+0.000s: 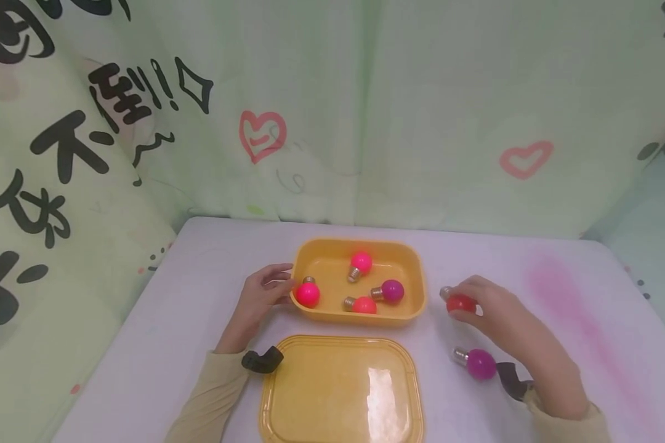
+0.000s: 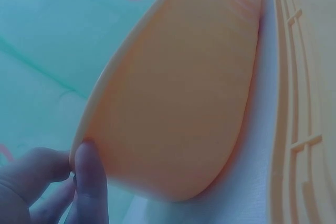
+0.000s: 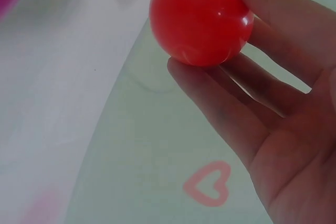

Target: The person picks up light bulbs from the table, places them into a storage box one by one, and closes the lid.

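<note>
My left hand grips the left rim of a yellow plastic box. In the left wrist view, the thumb presses the outer wall near the rim. Inside the box lie several round light bulbs with metal screw bases: a pink bulb, another pink bulb, a coral-red bulb and a purple bulb. To the right of the box, my right hand pinches a red light bulb between thumb and fingertips, its metal base pointing toward the upper left in the head view.
A second purple bulb lies on the white table below my right hand, beside the black wrist strap. A flat yellow lid lies in front of the box. Behind the table hangs a pale green curtain with drawings.
</note>
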A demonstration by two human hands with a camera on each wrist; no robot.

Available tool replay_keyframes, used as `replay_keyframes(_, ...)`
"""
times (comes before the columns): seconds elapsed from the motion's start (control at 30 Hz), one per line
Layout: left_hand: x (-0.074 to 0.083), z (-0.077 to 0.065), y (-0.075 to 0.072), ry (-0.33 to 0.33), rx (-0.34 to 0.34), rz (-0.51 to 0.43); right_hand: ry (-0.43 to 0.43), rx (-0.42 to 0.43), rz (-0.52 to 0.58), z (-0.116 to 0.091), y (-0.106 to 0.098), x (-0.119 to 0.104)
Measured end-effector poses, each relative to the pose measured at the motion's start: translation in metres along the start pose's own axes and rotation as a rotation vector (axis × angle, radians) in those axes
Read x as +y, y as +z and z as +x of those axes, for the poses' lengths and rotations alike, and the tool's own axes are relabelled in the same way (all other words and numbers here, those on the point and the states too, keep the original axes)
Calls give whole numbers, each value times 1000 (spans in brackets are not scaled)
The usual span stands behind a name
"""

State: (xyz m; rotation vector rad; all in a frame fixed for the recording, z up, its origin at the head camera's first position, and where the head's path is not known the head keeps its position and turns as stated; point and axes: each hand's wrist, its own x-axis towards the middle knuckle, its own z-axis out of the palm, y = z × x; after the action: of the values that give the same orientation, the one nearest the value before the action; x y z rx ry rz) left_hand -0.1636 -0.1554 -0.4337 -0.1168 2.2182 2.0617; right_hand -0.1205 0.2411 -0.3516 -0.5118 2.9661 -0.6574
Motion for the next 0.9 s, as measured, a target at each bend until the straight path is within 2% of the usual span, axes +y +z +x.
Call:
replay_keyframes(0.37, -1, 1, -1, -3, -6, -22, -81, 7, 0, 8, -2, -15)
replay_keyframes(0.6, -2, 1, -1, -22, 7, 9, -177, 41, 7, 15, 2, -26)
replay_keyframes(0.73, -2, 1, -1, -26, 11, 23, -196, 44, 16, 19, 7, -31)
replay_keyframes(0.9, -2, 1, 0, -25, 11, 24, -181, 20, 34, 24, 12, -36)
